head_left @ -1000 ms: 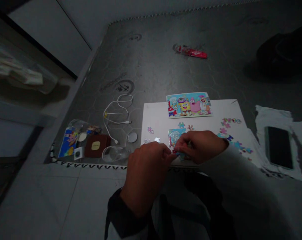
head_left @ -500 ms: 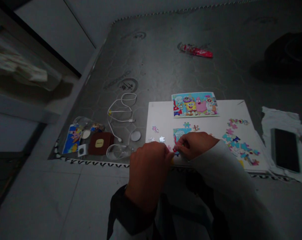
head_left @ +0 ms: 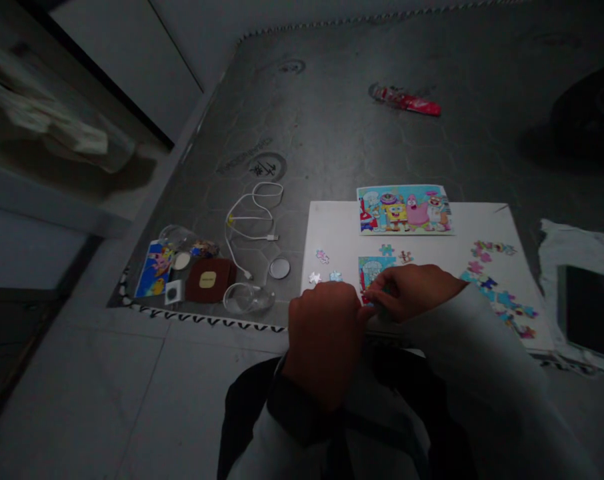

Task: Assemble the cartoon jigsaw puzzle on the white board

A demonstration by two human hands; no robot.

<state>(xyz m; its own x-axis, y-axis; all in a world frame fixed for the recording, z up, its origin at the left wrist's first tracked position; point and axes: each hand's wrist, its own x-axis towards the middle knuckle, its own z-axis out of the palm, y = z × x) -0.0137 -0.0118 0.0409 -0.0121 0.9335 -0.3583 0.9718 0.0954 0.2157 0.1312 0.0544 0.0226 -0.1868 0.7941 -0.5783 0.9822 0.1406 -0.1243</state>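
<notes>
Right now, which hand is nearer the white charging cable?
Left. The left hand sits at the white board's near edge, right of and below the cable. The right hand lies farther right, over the partly built puzzle.

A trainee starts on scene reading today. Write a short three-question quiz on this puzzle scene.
1. True or false: the cartoon reference picture lies at the far edge of the white board.
2. The left hand and right hand meet at the assembled puzzle part. Where is the biggest cluster of loose pieces? A) to their left; B) to their right; C) beyond the reference picture.
3. Name the looped thing on the mat left of the board.
Key: 1 true; 2 B; 3 the white cable.
</notes>
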